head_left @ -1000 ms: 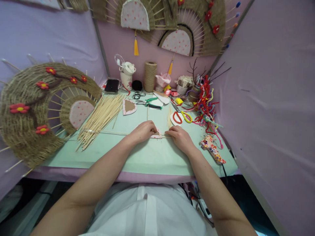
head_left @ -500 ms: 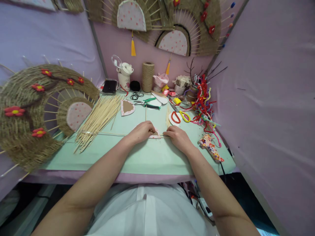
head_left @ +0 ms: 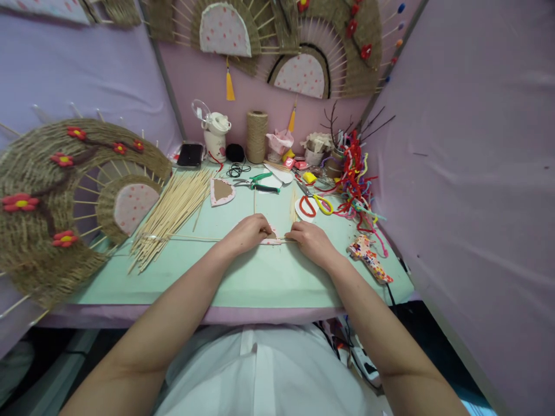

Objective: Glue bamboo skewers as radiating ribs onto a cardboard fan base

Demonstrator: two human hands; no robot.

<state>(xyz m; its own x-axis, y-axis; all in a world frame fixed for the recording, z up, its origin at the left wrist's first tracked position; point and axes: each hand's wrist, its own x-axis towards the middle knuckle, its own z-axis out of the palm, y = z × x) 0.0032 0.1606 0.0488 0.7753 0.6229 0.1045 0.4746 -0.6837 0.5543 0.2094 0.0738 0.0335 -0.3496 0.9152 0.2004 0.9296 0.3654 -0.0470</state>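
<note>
My left hand (head_left: pixel 250 233) is closed, its fingers curled down onto a small cardboard piece (head_left: pixel 272 241) edged in pink dotted cloth, which lies on the green table cover. Most of that piece is hidden under the hand. Just to the right, my right hand (head_left: pixel 309 237) pinches a thin bamboo stick (head_left: pixel 284 241) running along the piece's lower edge. Long sticks (head_left: pixel 191 237) extend left from behind my left wrist. Another stick (head_left: pixel 254 202) points away from me beyond my left hand.
A bamboo stick pile (head_left: pixel 169 219) and a big twine fan (head_left: pixel 39 219) are at left. Green-handled pliers (head_left: pixel 264 188), scissors (head_left: pixel 323 204) and a second cardboard piece (head_left: pixel 222 192) lie beyond my hands. A flower-patterned glue gun (head_left: pixel 368 258) is right, below tangled pipe cleaners (head_left: pixel 358 173).
The view has shifted slightly, moving most of the background a little left. Both hands keep nearly the same pose on the cardboard piece and stick.
</note>
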